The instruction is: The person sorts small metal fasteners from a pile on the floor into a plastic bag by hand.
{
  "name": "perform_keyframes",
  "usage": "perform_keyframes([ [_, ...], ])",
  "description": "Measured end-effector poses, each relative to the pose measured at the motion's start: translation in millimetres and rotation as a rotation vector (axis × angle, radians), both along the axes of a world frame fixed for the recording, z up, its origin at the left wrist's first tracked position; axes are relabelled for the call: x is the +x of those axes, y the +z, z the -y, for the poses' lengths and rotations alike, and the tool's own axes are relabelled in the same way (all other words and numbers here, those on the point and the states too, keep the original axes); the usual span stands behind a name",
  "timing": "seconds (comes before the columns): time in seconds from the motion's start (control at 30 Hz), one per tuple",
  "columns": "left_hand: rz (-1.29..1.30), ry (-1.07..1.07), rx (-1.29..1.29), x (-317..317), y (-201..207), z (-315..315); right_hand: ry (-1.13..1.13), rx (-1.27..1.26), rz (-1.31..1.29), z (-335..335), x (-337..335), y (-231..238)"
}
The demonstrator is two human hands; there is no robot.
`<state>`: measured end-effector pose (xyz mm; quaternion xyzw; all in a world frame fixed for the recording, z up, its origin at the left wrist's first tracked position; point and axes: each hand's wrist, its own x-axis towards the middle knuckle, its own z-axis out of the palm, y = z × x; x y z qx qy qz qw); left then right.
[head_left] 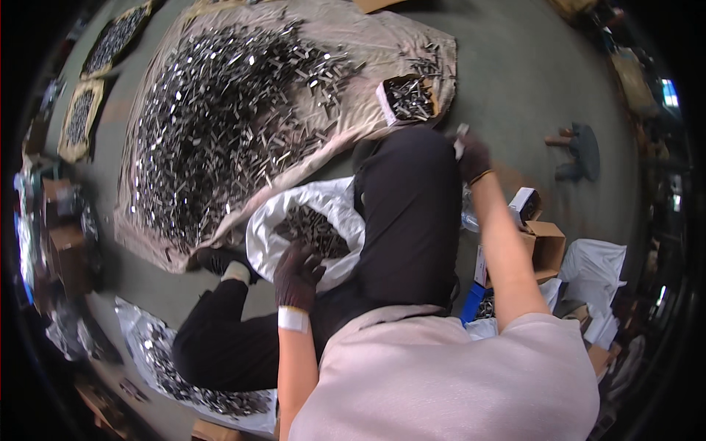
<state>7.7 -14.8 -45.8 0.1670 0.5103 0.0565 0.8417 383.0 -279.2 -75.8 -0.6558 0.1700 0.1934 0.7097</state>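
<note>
My left hand (297, 278), in a dark glove with a white band at the wrist, is at the near rim of a white sack (337, 197). Its fingers are apart, with nothing visible in them. Small dark metal pieces (318, 234) fill the sack, which stands between my legs. Out past my right knee, my right hand (474, 159), also gloved and slightly blurred, is closed on a small pale piece (461, 140) whose kind I cannot make out. An open box (385, 104) of metal pieces stands beyond that knee.
A large heap of shiny metal pieces (213, 125) covers a beige cloth (382, 44). More pieces lie on a plastic sheet (140, 323) at the lower left. To the right are a small stool (586, 152), a cardboard box (548, 246) and white bags (594, 268).
</note>
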Motion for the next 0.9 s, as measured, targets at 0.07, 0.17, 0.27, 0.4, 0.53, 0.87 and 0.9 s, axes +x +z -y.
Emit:
perform_keyframes([
  [0.07,-0.055,-0.034,0.06,-3,7,2,0.083,-0.26,0.086,17,-6,-45],
  [0.17,-0.188,-0.137,0.162,-2,22,2,0.03,-0.211,-0.171,33,-35,-114],
  [0.27,-0.207,-0.175,0.182,5,32,5,-0.03,-0.166,-0.422,49,-40,-176],
  [0.4,-0.287,-0.204,0.228,13,36,-6,0.006,-0.261,-0.546,40,-40,-210],
  [0.53,-0.234,-0.256,0.308,36,42,-15,0.345,-1.193,-0.37,125,-14,-230],
  [0.87,0.003,-0.489,0.515,36,95,-131,0.637,-1.228,0.035,76,113,-86],
  [0.9,-0.053,-0.504,0.573,33,113,-143,0.127,-0.62,-0.124,11,116,-43],
])
